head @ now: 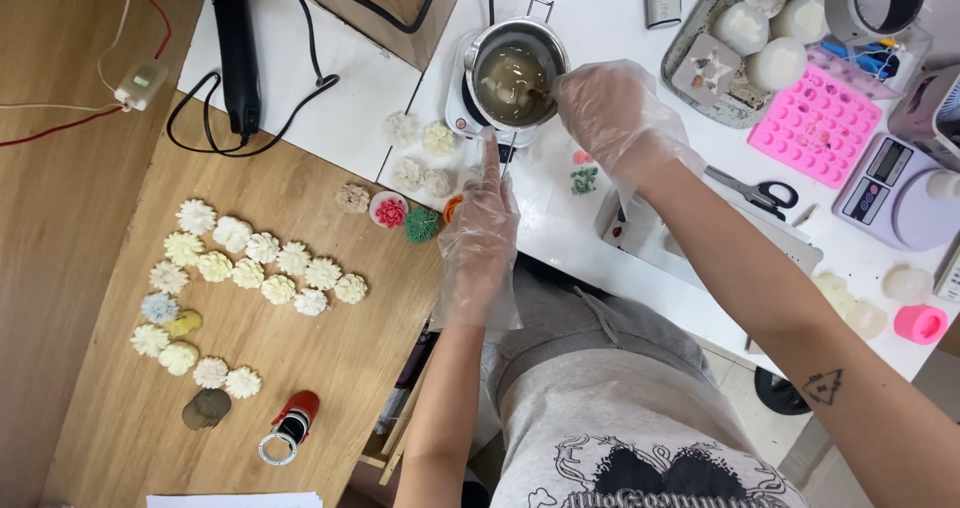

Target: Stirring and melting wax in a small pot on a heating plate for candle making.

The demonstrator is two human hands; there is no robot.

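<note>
Right hand [615,118] grip pinching a stirrer in the wax melting pot [515,73]; left hand [480,230] flat, fingers spread, beside it.

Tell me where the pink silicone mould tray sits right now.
In the head view, the pink mould tray lies at upper right on the white table, between the metal tray and the digital scale.

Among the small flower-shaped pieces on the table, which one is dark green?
The dark green flower piece lies right beside the gloved left hand, just right of the pink-centred flower piece. The others are mostly cream or white.
</note>
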